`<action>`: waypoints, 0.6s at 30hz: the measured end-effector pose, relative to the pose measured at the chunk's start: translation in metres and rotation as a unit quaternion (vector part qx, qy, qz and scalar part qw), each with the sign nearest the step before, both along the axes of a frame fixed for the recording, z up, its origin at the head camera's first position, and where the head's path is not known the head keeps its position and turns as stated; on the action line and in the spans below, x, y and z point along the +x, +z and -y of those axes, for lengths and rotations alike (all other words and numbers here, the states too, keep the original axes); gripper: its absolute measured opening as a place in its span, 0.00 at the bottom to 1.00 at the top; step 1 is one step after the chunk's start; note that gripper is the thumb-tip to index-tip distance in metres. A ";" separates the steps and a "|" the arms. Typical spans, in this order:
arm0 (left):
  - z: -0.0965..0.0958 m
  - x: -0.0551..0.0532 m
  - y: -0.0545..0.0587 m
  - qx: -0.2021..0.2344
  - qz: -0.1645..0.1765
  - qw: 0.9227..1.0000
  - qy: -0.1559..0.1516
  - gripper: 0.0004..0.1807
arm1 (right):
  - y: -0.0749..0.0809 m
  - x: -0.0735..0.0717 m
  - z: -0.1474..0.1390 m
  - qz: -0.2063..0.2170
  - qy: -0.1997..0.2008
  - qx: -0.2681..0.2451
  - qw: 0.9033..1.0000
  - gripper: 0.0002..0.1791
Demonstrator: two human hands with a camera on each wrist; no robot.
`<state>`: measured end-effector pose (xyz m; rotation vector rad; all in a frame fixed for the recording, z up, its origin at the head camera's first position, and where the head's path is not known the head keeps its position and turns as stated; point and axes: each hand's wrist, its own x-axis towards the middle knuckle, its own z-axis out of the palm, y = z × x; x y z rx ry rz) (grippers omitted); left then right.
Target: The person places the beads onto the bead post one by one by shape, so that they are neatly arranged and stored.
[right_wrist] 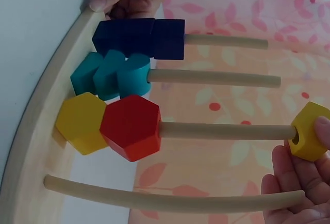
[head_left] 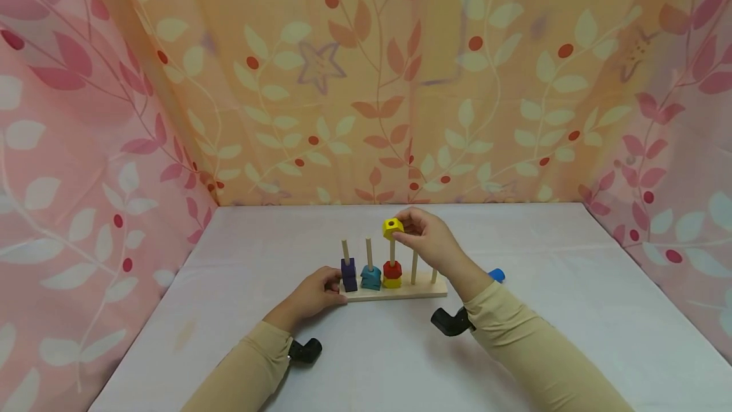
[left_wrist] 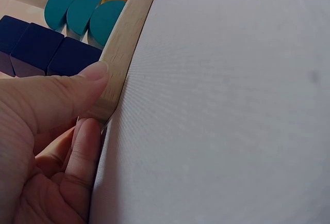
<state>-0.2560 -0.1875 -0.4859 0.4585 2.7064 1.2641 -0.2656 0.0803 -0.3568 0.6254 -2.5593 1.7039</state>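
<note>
In the head view my right hand [head_left: 430,238] pinches a yellow hexagonal block [head_left: 387,233] with a hole through it, at the top of the third peg. The right wrist view shows the peg's tip meeting the hole of that block [right_wrist: 308,136]. My left hand [head_left: 311,292] grips the left end of the wooden peg board [head_left: 394,295], thumb on its front edge. Lower on the third peg sit a red hexagonal block [right_wrist: 131,126] and a yellow one [right_wrist: 82,121]. Dark blue square blocks [right_wrist: 139,38] fill the first peg's lower part; teal half-round blocks [right_wrist: 111,74] are on the second.
Two bare pegs stand on the right part of the board, the nearer one [right_wrist: 170,198] beside my right fingers. A blue piece [head_left: 496,275] lies on the white table [head_left: 274,234], partly behind my right forearm. Patterned curtains [head_left: 366,81] enclose the table's back and sides.
</note>
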 end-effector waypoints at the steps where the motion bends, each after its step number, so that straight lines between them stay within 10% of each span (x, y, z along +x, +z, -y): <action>1: 0.000 0.000 0.000 -0.001 0.000 1.000 0.000 0.22 | -0.001 0.001 0.001 0.004 -0.001 0.001 1.000 0.12; 18: 0.000 0.000 0.000 0.004 0.003 1.000 0.000 0.23 | -0.033 0.002 0.005 0.055 -0.036 -0.011 0.998 0.25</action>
